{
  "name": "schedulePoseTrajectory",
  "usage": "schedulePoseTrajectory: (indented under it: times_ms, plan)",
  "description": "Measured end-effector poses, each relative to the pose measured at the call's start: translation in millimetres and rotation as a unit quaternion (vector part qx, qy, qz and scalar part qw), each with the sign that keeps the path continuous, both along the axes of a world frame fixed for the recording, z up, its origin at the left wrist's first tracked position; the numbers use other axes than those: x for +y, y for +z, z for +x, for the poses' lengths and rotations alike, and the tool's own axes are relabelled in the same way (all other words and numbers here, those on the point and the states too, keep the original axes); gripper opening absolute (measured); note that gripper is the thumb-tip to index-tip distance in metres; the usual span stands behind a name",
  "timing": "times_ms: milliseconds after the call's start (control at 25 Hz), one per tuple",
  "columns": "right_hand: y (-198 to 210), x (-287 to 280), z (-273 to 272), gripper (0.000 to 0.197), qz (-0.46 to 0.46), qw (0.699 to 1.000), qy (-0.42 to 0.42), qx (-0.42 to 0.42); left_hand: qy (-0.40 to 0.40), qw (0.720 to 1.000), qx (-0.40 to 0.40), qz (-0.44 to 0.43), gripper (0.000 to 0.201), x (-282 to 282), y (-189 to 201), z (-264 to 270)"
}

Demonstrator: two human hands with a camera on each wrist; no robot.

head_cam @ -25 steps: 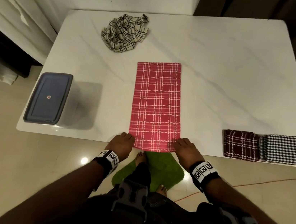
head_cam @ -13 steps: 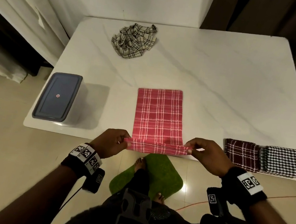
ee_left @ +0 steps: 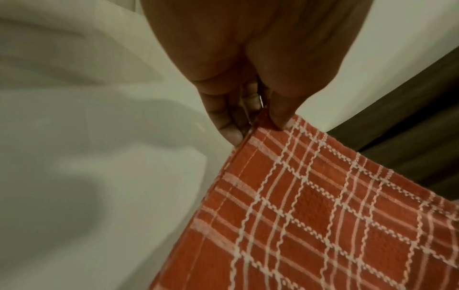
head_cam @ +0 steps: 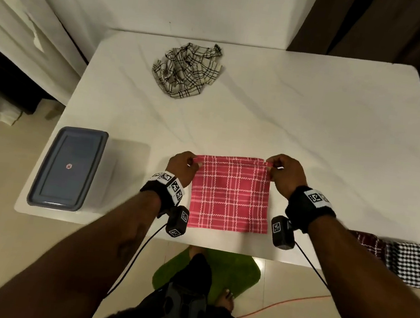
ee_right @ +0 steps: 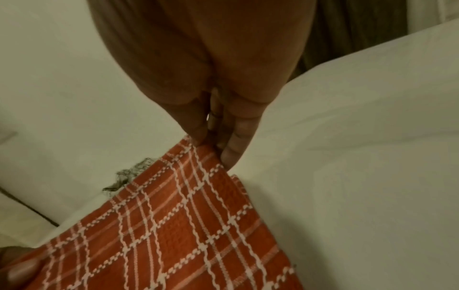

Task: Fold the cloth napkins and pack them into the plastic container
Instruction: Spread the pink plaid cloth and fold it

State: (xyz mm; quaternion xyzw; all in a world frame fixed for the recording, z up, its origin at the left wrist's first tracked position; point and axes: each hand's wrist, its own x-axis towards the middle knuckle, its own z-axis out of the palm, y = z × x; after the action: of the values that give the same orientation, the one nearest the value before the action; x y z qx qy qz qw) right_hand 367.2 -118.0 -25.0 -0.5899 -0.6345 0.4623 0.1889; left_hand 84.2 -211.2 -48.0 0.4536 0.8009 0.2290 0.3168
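A red plaid napkin [head_cam: 229, 194] lies folded in half near the front edge of the white table [head_cam: 303, 112]. My left hand [head_cam: 185, 162] pinches its far left corner, and my right hand [head_cam: 280, 172] pinches its far right corner. In the left wrist view the thumb and fingers [ee_left: 229, 131] squeeze the red napkin [ee_left: 323, 215] at its corner. The right wrist view shows the same pinch by the fingers [ee_right: 229, 155] on the red cloth [ee_right: 174, 235]. A plastic container [head_cam: 68, 168] with a grey lid on stands at the table's front left.
A crumpled cream plaid napkin [head_cam: 187, 70] lies at the back of the table. Two folded napkins, a dark red one [head_cam: 368, 243] and a black-and-white checked one [head_cam: 415, 264], sit at the front right edge. A green mat [head_cam: 231, 271] lies on the floor below.
Both hands lifted the napkin's near edge and carried it away from me onto the far edge, folding the long strip in half. The head view moved closer.
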Motion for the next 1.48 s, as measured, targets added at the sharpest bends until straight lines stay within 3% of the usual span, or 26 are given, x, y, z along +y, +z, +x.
schedulePoseTrajectory:
  times_ms: [200, 400, 600, 720, 800, 880, 960, 1040, 1240, 1360, 1480]
  plan:
    - [-27.1, 28.5, -30.6, 0.017, -0.017, 0.994, -0.030, -0.101, 0.019, 0.999, -0.009, -0.047, 0.014, 29.7, -27.0, -10.4]
    - [-43.1, 37.0, -39.6, 0.016, -0.018, 0.990, -0.057, -0.131, -0.003, 0.998, -0.025, -0.061, 0.014, 35.6, -39.6, -16.2]
    - [-55.8, 45.7, -43.1, 0.016, -0.029, 0.983, -0.049, -0.174, 0.021, 0.997, -0.042, -0.056, 0.011, 41.0, -44.7, -19.2]
    - [-47.9, 39.7, -48.3, 0.030, -0.015, 0.969, 0.007, -0.246, 0.026, 0.998, -0.012, -0.056, 0.028, 39.0, -41.8, -14.3]
    - [-39.2, 24.7, -59.6, 0.048, 0.067, 0.936, 0.109, -0.329, -0.059, 0.991, 0.120, 0.025, 0.039, 32.9, -38.4, -1.6]
    - [-39.2, -0.9, -78.2, 0.059, 0.114, 0.916, 0.226, -0.312, -0.239, 0.939, 0.221, 0.108, 0.047, 24.6, -40.9, 17.1]
    - [-53.1, -26.3, -84.5, 0.068, 0.091, 0.876, 0.343, -0.326, -0.380, 0.881, 0.269, 0.083, 0.058, 14.7, -53.5, 24.3]
    - [-67.5, -34.3, -66.8, 0.077, 0.086, 0.840, 0.386, -0.371, -0.404, 0.862, 0.304, 0.015, 0.066, 0.4, -64.8, 14.6]
    - [-67.6, -25.1, -26.3, 0.084, 0.056, 0.833, 0.315, -0.451, -0.348, 0.869, 0.349, -0.051, 0.071, -20.9, -58.8, 7.3]
    - [-60.8, -51.9, -57.9, 0.077, 0.095, 0.852, 0.321, -0.403, -0.359, 0.870, 0.336, -0.035, 0.068, -22.5, -52.4, 42.6]
    - [-66.1, -82.4, -51.2, 0.074, 0.128, 0.817, 0.417, -0.378, -0.410, 0.850, 0.330, -0.032, 0.069, -48.3, -58.4, 52.0]
